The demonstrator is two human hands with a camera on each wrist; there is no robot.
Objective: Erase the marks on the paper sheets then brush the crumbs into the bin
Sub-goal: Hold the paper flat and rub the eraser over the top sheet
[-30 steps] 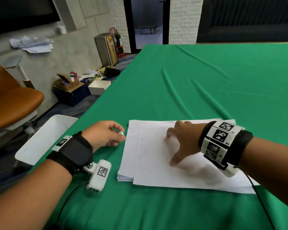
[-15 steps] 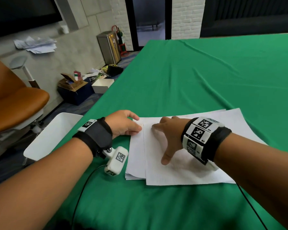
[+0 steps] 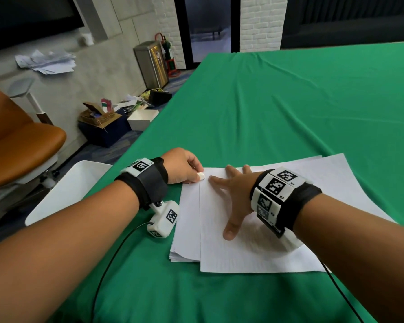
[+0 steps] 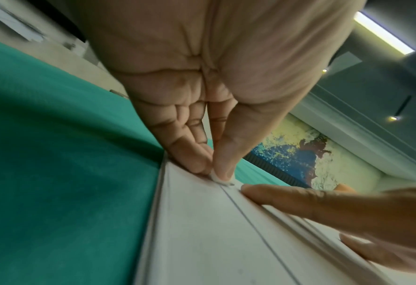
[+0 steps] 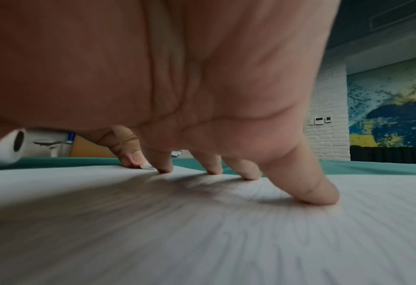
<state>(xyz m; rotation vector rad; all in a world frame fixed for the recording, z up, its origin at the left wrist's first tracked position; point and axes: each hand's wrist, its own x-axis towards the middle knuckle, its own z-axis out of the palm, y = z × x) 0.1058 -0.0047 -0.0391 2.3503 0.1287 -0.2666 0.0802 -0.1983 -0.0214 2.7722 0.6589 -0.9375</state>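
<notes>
The left hand point(image 3: 183, 165) pinches a small white eraser point(image 3: 201, 176) onto the top sheet point(image 3: 254, 257)'s ten-o'clock corner. At its three o'clock the right hand point(image 3: 237, 194) lies splayed flat (presumably pinning the paper). The white bin point(image 3: 65, 197) waits at nine o'clock.

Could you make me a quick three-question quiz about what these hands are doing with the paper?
1. True or false: the right hand lies flat with spread fingers on the top sheet.
2. What does the left hand pinch? A) pencil B) eraser C) brush
3. Which side of the paper stack has the white bin?

Key: 1 true; 2 B; 3 the person's left, off the table's edge.
</notes>
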